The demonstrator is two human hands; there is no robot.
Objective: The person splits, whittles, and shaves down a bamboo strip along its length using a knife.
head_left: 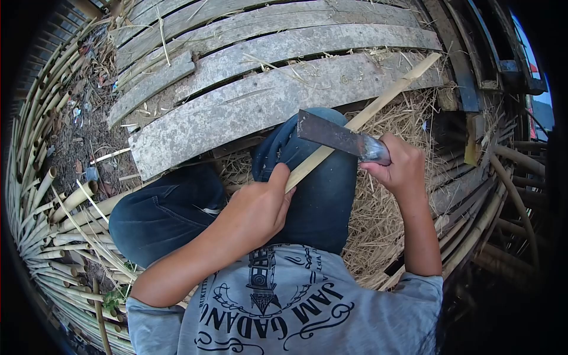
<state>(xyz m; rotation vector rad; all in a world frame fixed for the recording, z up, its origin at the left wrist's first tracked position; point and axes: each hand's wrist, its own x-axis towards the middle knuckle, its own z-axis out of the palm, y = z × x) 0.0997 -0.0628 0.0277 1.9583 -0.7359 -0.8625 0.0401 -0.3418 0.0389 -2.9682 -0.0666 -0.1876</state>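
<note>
A long pale bamboo strip (384, 97) slants across my raised knee, from lower left to upper right. My left hand (260, 207) is closed around its lower end, thumb along the top. In my right hand (397, 163) is the metal handle of a broad knife (326, 131), whose dark, square-ended blade points left. The blade lies across the strip just above the knee; whether its edge bites into the bamboo cannot be seen. Part of the strip is hidden under the blade.
Weathered planks (236, 112) with gaps between them lie in front of me. Shavings (378, 231) cover the ground at my right. Cut bamboo poles (77, 201) are piled on the left, and more poles (515, 160) and timber stand at the right.
</note>
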